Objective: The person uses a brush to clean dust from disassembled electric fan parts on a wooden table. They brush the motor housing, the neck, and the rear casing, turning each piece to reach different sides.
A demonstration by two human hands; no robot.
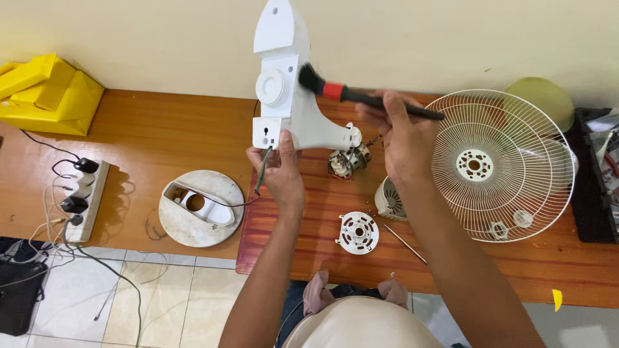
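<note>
Dusting was the step in hand: the left hand [282, 169] gripped the white fan body [284, 84] upright above the table [161, 135], while the right hand [400, 132] held a brush [361, 96] closed in its fingers, bristles touching the body beside its round dial [273, 87]. Next, by my judgement, the strokes needed a steady hold and a turn of the body to reach other faces. Nearby lay the round base [201, 208], the motor [348, 160] and the grille [503, 164].

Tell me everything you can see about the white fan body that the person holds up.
The white fan body looks like smooth plastic. It stands upright above the wooden table, with a pointed top, a round ribbed knob in the middle and a curved neck at the bottom. The left hand grips its lower end. The brush in the right hand touches its side.
</note>
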